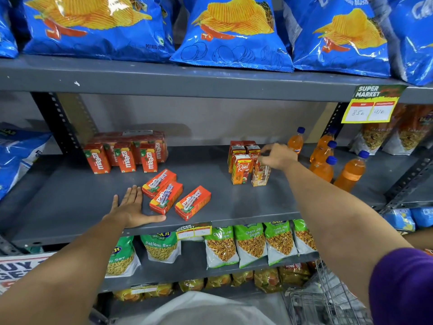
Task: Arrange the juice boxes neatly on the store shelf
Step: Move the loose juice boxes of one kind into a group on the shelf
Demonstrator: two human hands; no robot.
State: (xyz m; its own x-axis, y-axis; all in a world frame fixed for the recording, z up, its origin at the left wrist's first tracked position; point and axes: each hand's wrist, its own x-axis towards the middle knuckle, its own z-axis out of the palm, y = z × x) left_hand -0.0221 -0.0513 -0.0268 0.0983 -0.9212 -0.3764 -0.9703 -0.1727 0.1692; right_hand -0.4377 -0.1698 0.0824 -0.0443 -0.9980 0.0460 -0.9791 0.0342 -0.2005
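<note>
On the grey middle shelf (70,207), several red Maaza juice boxes (124,156) stand upright at the back left. Three more Maaza boxes (167,195) lie flat near the front edge. My left hand (131,207) rests flat and open on the shelf, just left of the lying boxes. At the right, several orange Real juice boxes (241,168) stand in a cluster. My right hand (277,157) grips the top of the front right Real box (260,175), which stands slightly tilted.
Several orange soda bottles (324,160) stand right of the Real boxes. Blue chip bags (234,29) fill the shelf above, green snack packets (250,245) the shelf below. A price tag (370,105) hangs at the upper right. A wire cart (328,299) sits at the lower right.
</note>
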